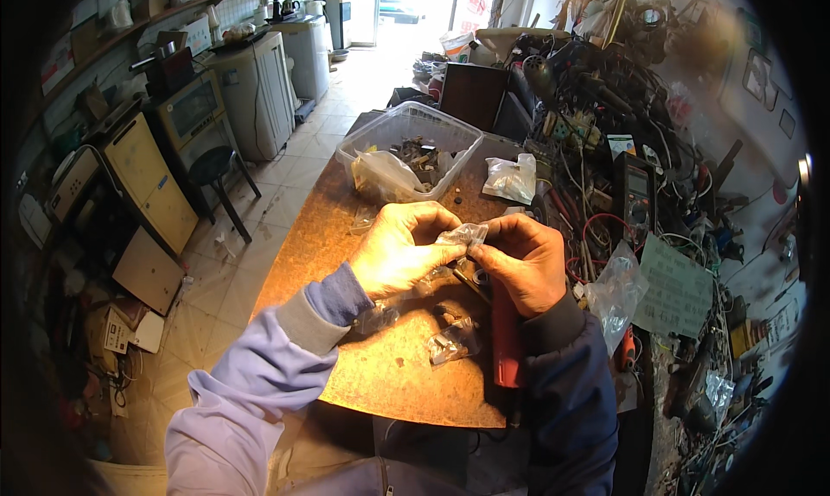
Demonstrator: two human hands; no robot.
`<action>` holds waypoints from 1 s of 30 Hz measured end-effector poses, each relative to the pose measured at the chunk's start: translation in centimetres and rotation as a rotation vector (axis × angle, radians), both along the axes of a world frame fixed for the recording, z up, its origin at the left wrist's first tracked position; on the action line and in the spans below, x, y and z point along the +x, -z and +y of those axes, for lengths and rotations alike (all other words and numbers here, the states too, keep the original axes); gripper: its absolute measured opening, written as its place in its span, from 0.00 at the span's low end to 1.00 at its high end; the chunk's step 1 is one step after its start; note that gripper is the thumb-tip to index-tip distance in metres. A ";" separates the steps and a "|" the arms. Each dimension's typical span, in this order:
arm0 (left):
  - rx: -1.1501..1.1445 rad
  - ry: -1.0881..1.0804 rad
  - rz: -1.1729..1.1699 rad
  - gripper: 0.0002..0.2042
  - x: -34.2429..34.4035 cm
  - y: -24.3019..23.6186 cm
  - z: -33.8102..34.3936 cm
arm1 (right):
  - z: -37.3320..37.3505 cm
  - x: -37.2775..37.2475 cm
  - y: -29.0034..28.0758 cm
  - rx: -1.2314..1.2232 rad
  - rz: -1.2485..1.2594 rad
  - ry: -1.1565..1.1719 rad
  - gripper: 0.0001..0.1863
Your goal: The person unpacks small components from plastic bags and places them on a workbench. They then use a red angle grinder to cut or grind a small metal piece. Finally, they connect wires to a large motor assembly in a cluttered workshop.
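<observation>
Above the middle of the worn wooden table (380,384), both of my hands pinch a small clear plastic bag (463,235). My left hand (402,249) grips its left side between thumb and fingers. On the other side my right hand (527,258) holds it the same way, fingertips close together. What the bag contains is too small to make out. Beneath my right wrist lies a red-handled tool (508,345), partly covered by the hand. Nearer me, another small clear bag (453,340) with little parts inside rests on the table.
Beyond my hands stands a clear plastic bin (471,141) of small parts, with a white packet (510,179) to its right. Tangled cables and tools crowd the right side, with a multimeter (638,193) among them. A black stool (212,166) stands left on the tiled floor.
</observation>
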State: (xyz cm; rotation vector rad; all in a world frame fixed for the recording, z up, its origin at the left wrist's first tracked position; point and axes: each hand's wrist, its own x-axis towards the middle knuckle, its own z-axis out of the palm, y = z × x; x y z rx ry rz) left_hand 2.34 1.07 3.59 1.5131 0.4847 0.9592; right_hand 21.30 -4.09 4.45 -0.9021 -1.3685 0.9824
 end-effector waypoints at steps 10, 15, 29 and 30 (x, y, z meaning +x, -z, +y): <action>0.019 -0.097 0.034 0.13 -1.5 -1.2 0.9 | 0.1 0.2 0.2 -0.067 0.039 -0.011 0.08; 0.025 -0.217 0.025 0.09 -2.4 -1.4 2.3 | 0.0 0.8 -0.1 -0.131 0.198 -0.011 0.08; 0.443 -0.361 0.568 0.12 -3.8 -1.8 2.4 | 0.0 0.5 0.0 -0.105 0.195 0.047 0.08; 0.341 -0.304 0.586 0.11 -4.0 -1.8 2.4 | 0.2 0.7 0.0 -0.065 0.184 0.064 0.07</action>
